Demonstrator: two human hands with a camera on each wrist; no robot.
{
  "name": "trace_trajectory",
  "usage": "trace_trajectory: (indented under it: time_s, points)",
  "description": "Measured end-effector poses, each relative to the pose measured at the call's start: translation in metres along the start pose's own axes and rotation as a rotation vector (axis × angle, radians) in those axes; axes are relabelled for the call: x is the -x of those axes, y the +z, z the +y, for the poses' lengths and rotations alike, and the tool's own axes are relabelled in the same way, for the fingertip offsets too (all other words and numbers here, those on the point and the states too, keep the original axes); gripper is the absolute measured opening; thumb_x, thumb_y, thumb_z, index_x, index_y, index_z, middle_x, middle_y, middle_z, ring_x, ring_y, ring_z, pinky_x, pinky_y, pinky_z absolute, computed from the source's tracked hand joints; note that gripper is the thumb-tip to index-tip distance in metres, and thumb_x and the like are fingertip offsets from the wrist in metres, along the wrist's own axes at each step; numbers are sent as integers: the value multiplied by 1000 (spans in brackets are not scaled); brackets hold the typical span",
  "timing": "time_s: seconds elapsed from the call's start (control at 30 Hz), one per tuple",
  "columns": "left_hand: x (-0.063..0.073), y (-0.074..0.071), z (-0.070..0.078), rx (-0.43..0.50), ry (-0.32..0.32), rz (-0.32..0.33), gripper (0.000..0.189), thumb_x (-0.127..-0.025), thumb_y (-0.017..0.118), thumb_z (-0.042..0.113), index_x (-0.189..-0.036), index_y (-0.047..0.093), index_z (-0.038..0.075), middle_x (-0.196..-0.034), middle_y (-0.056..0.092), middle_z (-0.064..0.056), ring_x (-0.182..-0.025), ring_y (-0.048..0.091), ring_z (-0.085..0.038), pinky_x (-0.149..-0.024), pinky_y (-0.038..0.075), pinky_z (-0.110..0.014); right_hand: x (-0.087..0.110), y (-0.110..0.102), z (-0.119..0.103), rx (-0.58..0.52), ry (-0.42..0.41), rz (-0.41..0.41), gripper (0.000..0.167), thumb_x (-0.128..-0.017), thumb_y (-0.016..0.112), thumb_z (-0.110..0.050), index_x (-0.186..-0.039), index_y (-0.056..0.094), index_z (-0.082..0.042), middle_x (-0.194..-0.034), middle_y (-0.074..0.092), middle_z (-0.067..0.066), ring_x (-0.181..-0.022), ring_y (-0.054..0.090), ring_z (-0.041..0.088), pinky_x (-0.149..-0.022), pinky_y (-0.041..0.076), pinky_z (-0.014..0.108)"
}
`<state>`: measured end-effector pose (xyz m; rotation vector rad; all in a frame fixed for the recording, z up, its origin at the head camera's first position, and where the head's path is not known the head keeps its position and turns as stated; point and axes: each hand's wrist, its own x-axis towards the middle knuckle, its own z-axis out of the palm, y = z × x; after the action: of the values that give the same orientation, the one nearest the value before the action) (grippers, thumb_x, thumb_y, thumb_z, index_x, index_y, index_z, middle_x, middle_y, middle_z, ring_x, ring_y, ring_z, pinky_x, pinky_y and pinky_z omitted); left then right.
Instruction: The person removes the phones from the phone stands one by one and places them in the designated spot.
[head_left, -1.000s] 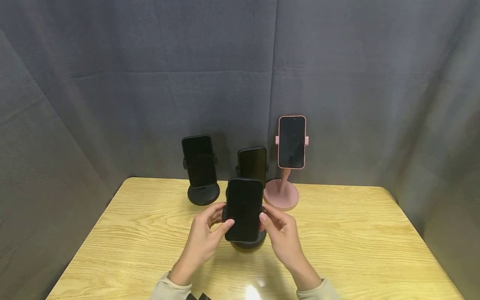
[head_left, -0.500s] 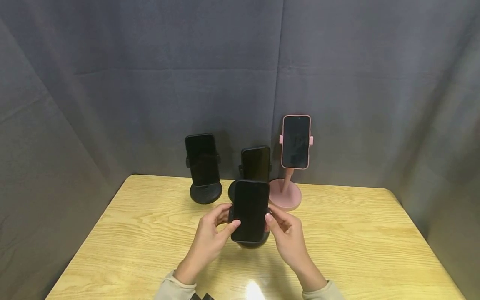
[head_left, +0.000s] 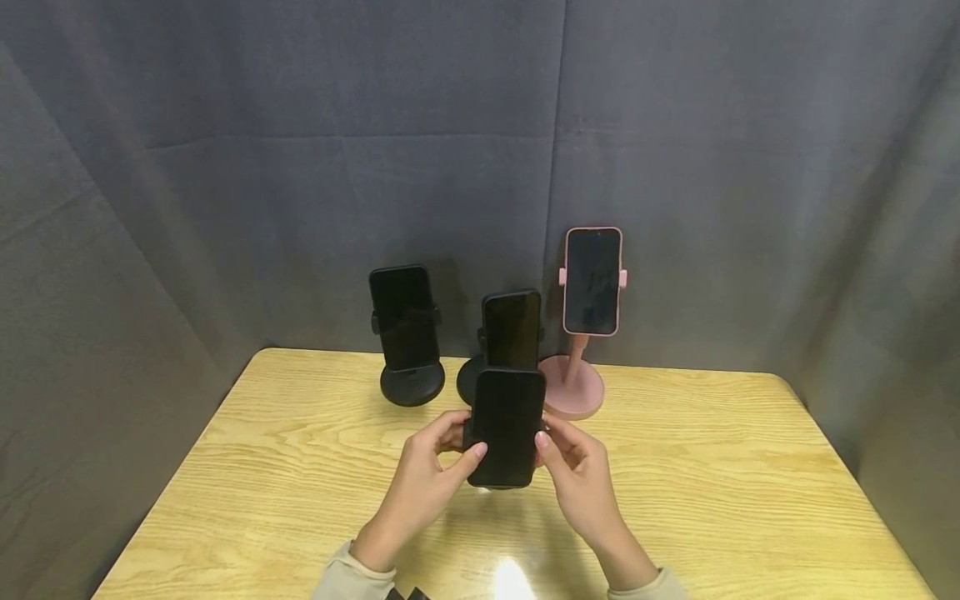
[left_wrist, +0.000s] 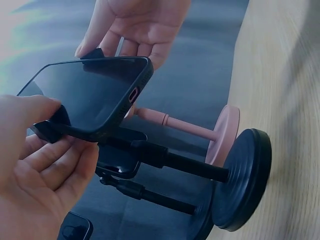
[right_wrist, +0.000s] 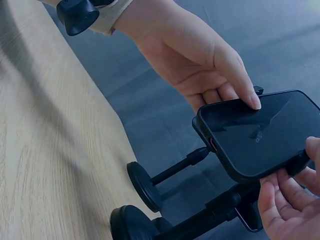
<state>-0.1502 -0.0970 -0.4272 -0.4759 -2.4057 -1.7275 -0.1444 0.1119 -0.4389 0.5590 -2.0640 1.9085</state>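
Note:
A black-cased smartphone (head_left: 507,429) sits in the clamp of a black phone stand, its dark screen facing up. My left hand (head_left: 423,479) grips the phone's left side and clamp arm (left_wrist: 61,117), thumb in front and fingers behind. On the opposite side my right hand (head_left: 585,479) holds the phone, thumb on its front edge and fingers curled behind. The stand's round base (left_wrist: 245,182) and its pole (left_wrist: 187,165) show in the left wrist view; from the head the phone hides them.
Behind stand two more black stands with phones, one left (head_left: 405,321) and one in the middle (head_left: 512,329). A pink stand (head_left: 570,387) holding a pink-cased phone (head_left: 592,282) is at back right. A grey curtain (head_left: 337,183) hangs behind the wooden table (head_left: 720,475).
The held phone has tilted back: its top edge sits lower in the head view and the stand's base has gone out of sight behind it. Both hands keep their hold.

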Motion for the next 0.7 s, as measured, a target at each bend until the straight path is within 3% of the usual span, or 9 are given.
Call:
trace_trajectory:
  time_s: [0.2, 0.4, 0.7]
  points:
    - [1, -1, -3, 42, 25, -27, 31, -100, 65, 18, -128, 64, 4, -107, 76, -8, -97, 74, -17, -89, 57, -28, 0, -3, -4, 48, 42, -10, 25, -102, 53, 0, -122, 63, 11, -96, 71, -14, -81, 66, 3, -74, 58, 23]
    - [1, -2, -4, 65, 71, -40, 28, -103, 60, 18, -126, 64, 3, -111, 75, -11, -100, 74, -20, -89, 58, -25, -7, -7, -12, 83, 55, -28, 26, -101, 56, -2, -124, 63, 9, -111, 68, -16, -101, 66, 0, -86, 57, 19]
    - [1, -3, -3, 81, 88, -51, 26, -103, 60, 19, -124, 66, 5, -107, 77, -10, -99, 74, -18, -89, 58, -25, -24, -11, -32, 76, 28, -45, 32, -99, 57, 3, -129, 56, 14, -123, 65, 30, -111, 64, -3, -96, 51, 12]
